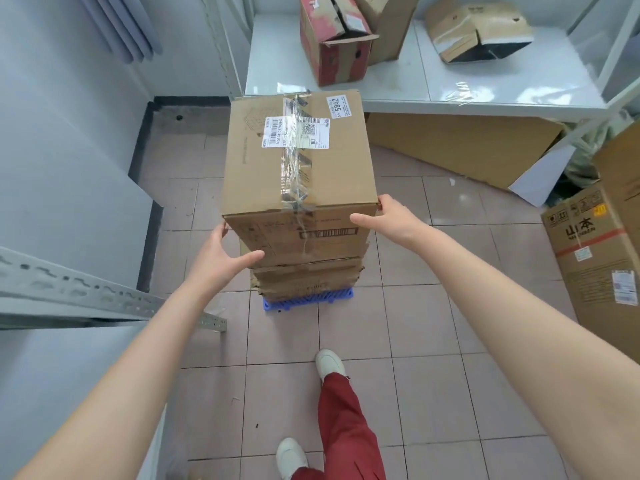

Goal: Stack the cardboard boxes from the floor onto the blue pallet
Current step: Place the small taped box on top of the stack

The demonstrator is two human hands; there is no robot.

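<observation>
A stack of cardboard boxes stands on the blue pallet [308, 301], and the top box [299, 161] (taped, with a shipping label on its lid) sits on at least 2 flatter boxes [308, 278] beneath it. The left hand [223, 256] is at the near left corner of the top box, fingers spread, thumb stretched toward the front face; whether the palm presses the side cannot be told. The right hand [388, 216] has its fingers curled round the near right corner, thumb apart along the front edge. My judgement is that the box is being squared up on the stack. The risk is tipping: the stack is tall over a small pallet, the lower boxes look crushed and uneven, and a lopsided push could slide the top box off toward the tiled floor [433, 375].
</observation>
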